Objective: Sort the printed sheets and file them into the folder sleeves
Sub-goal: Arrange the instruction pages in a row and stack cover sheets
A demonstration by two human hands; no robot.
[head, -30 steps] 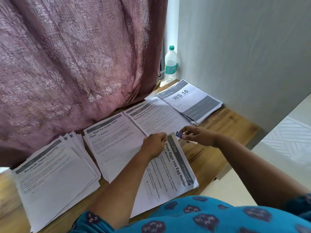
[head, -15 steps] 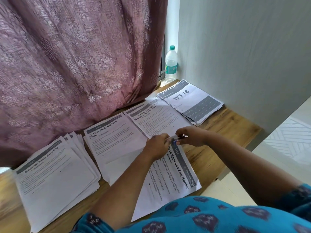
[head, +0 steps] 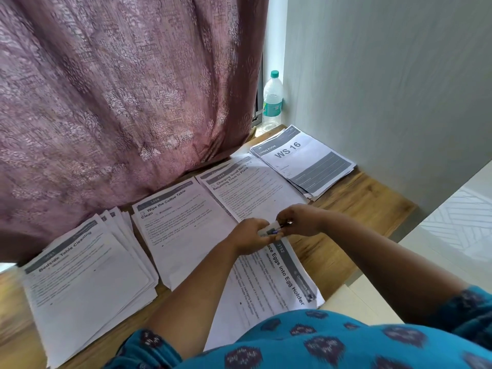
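Both hands met over the top corner of the egg-holder sheet [head: 269, 286], which lay at the bench's [head: 367, 198] front edge. The left hand [head: 251, 237] pinched that corner; the right hand [head: 299, 219] pinched a small dark clip [head: 274, 230] on it. Four paper stacks lined the back edge

The left hand [head: 250, 235] and forearm cover the first word of the "Eggs into Egg Holder" sheet [head: 277, 283], and its near end is hidden behind the blue patterned garment [head: 319, 342]. Between the fingertips of both hands sits a small dark clip-like object [head: 273, 231], too small and blurred to identify. The "Bedside Table Cleaning" stack [head: 87, 283] at near left is blurred, its body text unreadable.
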